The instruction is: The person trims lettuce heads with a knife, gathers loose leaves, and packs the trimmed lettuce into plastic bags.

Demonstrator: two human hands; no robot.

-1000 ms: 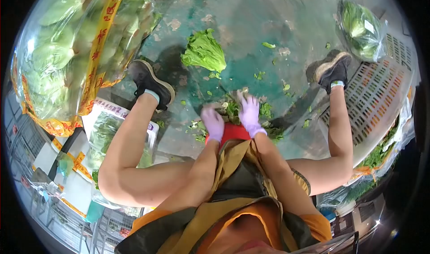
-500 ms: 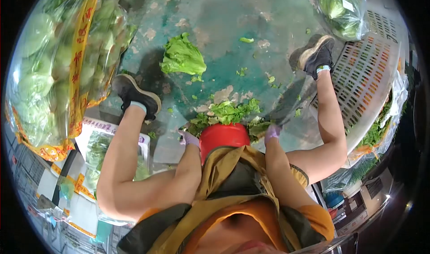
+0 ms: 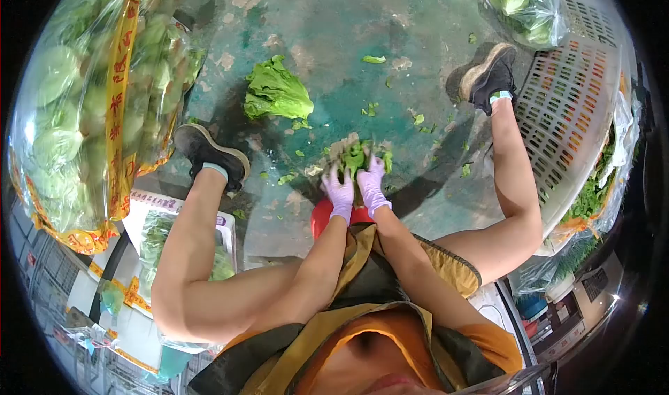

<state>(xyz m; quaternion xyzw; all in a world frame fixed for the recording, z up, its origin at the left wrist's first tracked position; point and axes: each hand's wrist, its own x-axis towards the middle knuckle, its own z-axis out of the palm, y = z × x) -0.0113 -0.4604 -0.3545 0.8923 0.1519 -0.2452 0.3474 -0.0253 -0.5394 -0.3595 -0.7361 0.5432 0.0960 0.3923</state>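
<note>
Both hands wear thin lilac gloves and are close together, low over the floor between my knees. My left hand point(image 3: 339, 191) and my right hand point(image 3: 373, 182) press in from either side on a bunch of lettuce leaves point(image 3: 355, 157), fingers curved round it. The leaves look slightly blurred, and their lower part is hidden by the hands. Just behind my wrists, a red rounded object point(image 3: 321, 217) shows in part; its kind is unclear. Farther out on the floor, to the left, lies a loose head of lettuce point(image 3: 277, 92).
A large clear bag of lettuces point(image 3: 66, 109) stands at left, above a white box point(image 3: 228, 238) with wrapped greens. At right are a white slatted basket point(image 3: 550, 137) and a bagged lettuce point(image 3: 524, 8). Leaf scraps point(image 3: 373, 59) dot the green floor point(image 3: 334, 33).
My hands have come inward from either side of the red object and closed on the leaves. The wide spread of leaves is now a compact bunch. The loose lettuce remains on the floor.
</note>
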